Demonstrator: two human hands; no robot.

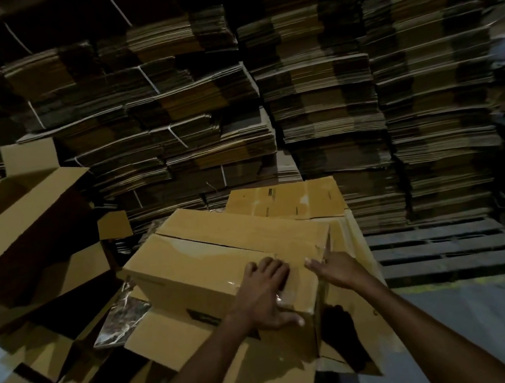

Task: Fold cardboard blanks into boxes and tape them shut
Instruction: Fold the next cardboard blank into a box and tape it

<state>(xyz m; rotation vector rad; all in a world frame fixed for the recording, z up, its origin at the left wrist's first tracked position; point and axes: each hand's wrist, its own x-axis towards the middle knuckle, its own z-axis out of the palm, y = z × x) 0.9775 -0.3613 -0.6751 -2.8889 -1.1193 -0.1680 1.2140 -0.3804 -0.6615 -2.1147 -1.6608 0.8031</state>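
Note:
A brown cardboard box (208, 259) lies in front of me with its two long flaps folded shut, a dark seam running between them. Clear tape (283, 296) shines across the box's near end. My left hand (266, 293) lies flat on that end, fingers spread over the tape and thumb down on the near corner. My right hand (335, 268) reaches over the box's right edge with straight fingers touching the top near the tape. The box rests on flat cardboard blanks (290, 201).
Tall stacks of bundled flat blanks (321, 89) fill the whole back. An open folded box (24, 214) stands at the left. A wooden pallet (446, 248) lies at the right. Loose cardboard and a shiny plastic sheet (124, 319) cover the floor at the lower left.

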